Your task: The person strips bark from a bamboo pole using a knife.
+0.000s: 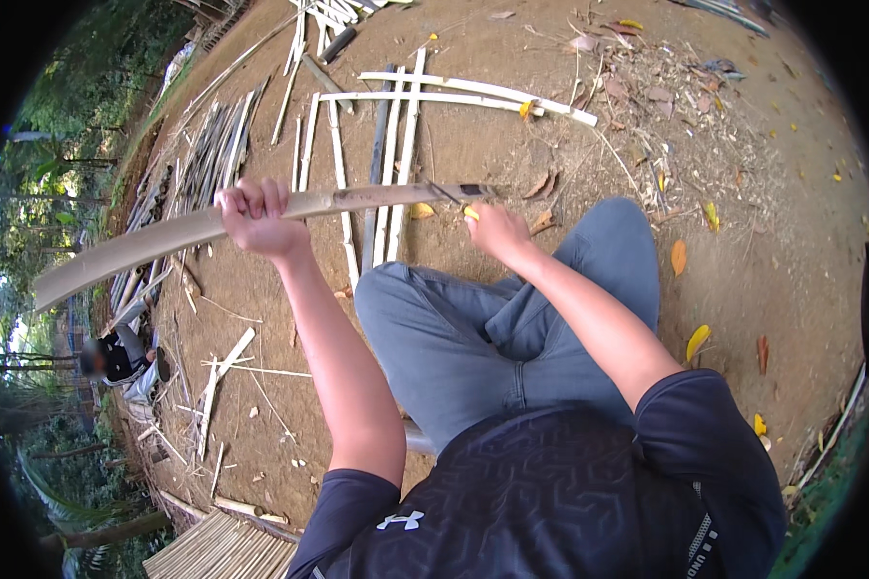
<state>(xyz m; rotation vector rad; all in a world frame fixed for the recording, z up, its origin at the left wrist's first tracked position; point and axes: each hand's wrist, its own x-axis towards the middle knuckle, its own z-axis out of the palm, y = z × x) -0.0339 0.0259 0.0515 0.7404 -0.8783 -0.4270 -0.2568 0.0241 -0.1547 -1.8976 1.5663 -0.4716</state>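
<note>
A long split bamboo strip slants across in front of me, its wide end at the far left and its narrower end near my right hand. My left hand is closed around it, with the knuckles showing on top. In my right hand is a knife with a yellow handle, the fingers wrapped round it. The thin dark blade points up and left and meets the strip near its dark-marked right end. Whether the blade's edge is in the bamboo, I cannot tell.
Pale bamboo strips lie crossed on the dirt ahead. A pile of darker bamboo pieces is at the left. Shavings and leaves litter the right. Another person sits at the far left. A slatted bamboo mat is at lower left.
</note>
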